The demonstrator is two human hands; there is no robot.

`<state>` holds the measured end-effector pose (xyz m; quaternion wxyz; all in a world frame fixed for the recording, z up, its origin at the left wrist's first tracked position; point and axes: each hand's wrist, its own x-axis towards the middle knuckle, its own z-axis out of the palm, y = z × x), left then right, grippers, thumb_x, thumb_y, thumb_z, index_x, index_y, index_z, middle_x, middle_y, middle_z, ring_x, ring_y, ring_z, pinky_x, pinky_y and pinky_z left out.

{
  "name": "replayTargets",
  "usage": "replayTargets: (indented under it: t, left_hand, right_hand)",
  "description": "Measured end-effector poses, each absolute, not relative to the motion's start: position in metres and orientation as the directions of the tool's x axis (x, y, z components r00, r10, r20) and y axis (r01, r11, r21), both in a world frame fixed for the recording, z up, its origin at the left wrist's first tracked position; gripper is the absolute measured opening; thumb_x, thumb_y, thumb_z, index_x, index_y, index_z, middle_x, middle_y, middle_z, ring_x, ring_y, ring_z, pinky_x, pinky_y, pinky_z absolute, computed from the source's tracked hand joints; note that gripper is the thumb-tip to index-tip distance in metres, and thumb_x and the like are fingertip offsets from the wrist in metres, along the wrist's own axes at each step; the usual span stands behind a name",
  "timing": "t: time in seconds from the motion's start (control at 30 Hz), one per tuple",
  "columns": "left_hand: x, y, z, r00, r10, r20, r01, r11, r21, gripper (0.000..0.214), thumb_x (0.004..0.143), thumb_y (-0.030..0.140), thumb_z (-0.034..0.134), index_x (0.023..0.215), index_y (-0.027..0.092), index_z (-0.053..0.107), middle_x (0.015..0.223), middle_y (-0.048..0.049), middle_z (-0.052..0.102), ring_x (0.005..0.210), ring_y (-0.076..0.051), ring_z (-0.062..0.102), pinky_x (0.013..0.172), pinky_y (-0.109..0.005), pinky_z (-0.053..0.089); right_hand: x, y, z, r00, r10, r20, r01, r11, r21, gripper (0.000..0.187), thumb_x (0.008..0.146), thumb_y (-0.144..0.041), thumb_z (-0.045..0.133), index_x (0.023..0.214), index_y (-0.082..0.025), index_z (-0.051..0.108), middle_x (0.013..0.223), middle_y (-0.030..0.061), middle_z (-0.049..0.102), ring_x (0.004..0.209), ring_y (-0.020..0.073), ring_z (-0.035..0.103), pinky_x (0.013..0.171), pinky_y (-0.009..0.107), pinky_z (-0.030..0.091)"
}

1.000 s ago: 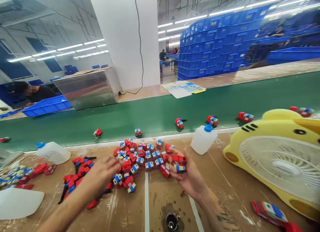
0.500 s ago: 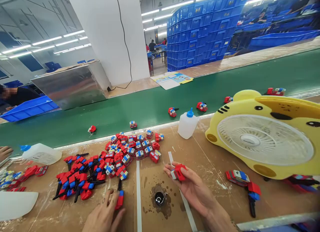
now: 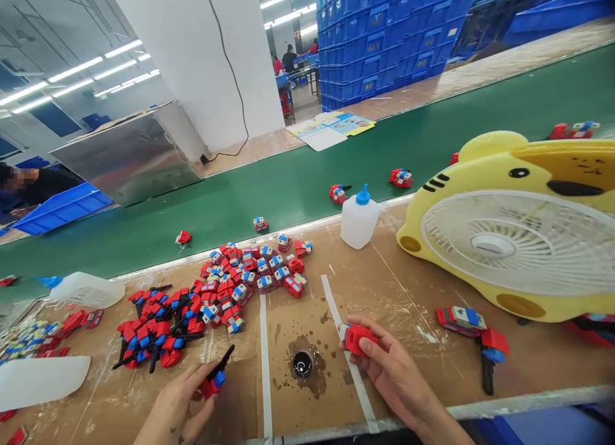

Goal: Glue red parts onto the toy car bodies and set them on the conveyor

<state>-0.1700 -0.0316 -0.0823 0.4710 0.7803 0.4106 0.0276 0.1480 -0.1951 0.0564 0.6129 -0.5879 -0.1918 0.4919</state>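
My left hand [image 3: 180,403] sits low at the table's near edge, fingers pinched on a small red, blue and black toy part [image 3: 215,373] with a black stick pointing up. My right hand [image 3: 387,368] is closed round a small red toy block [image 3: 358,337], just right of a white tape strip. Between the hands lies a small dark round cup [image 3: 302,365] in a wet stain. A heap of red, blue and white toy blocks [image 3: 250,278] lies farther back, with a heap of red and black stick parts [image 3: 154,330] to its left.
A yellow animal-shaped fan [image 3: 519,234] fills the right side. Two white bottles with blue caps [image 3: 358,219] [image 3: 84,290] stand and lie by the green conveyor belt [image 3: 288,189], which carries scattered toys. Assembled toys [image 3: 473,330] lie at right. A person sits at far left.
The view has tilted down. My left hand has lifted a stick part from the table and my right hand has drawn nearer with its red block.
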Motion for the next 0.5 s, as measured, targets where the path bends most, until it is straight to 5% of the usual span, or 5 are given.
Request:
replayTargets:
  t: [0.07,0.17,0.27,0.5]
  left_hand:
    - [-0.155,-0.036,-0.066,0.743,0.668,0.053,0.295,-0.398,0.869,0.04,0.091,0.025,0.052,0.13,0.034,0.051,0.124,0.0022,0.059,0.113,-0.009,0.057,0.099,-0.015,0.047]
    - [-0.121,-0.038,-0.033,0.778,0.372,0.507,-0.06,-0.759,0.648,0.043,0.09,0.015,0.05,0.131,0.027,0.053,0.128,-0.0032,0.057,0.122,-0.012,0.049,0.106,-0.02,0.046]
    - [-0.09,-0.032,-0.006,0.821,0.126,0.557,-0.17,-0.877,0.45,0.05,0.085,0.006,0.048,0.132,0.024,0.057,0.132,-0.0077,0.052,0.119,-0.017,0.047,0.094,-0.026,0.055]
    - [-0.062,-0.02,0.012,0.869,-0.073,0.489,-0.254,-0.914,0.315,0.039,0.089,0.014,0.054,0.128,0.021,0.057,0.123,-0.0084,0.056,0.108,-0.019,0.051,0.089,-0.033,0.059]
  right_hand:
    - [0.15,-0.198,0.054,0.404,0.847,-0.345,-0.378,-0.189,-0.906,0.044,0.098,-0.035,0.08,0.134,-0.023,0.059,0.112,0.0088,0.053,0.094,0.0178,0.054,0.073,0.02,0.049]
    - [0.152,-0.199,0.053,0.354,0.862,-0.363,-0.35,-0.238,-0.906,0.052,0.097,-0.037,0.081,0.14,-0.023,0.055,0.117,0.0086,0.052,0.101,0.0166,0.053,0.088,0.021,0.045]
    - [0.15,-0.198,0.058,0.362,0.858,-0.365,-0.306,-0.26,-0.916,0.057,0.093,-0.038,0.085,0.138,-0.022,0.055,0.124,0.0087,0.049,0.108,0.0182,0.051,0.095,0.022,0.042]
    - [0.138,-0.195,0.067,0.517,0.785,-0.343,-0.277,-0.225,-0.934,0.066,0.082,-0.039,0.091,0.132,-0.015,0.055,0.116,0.0102,0.053,0.092,0.017,0.054,0.076,0.019,0.048]
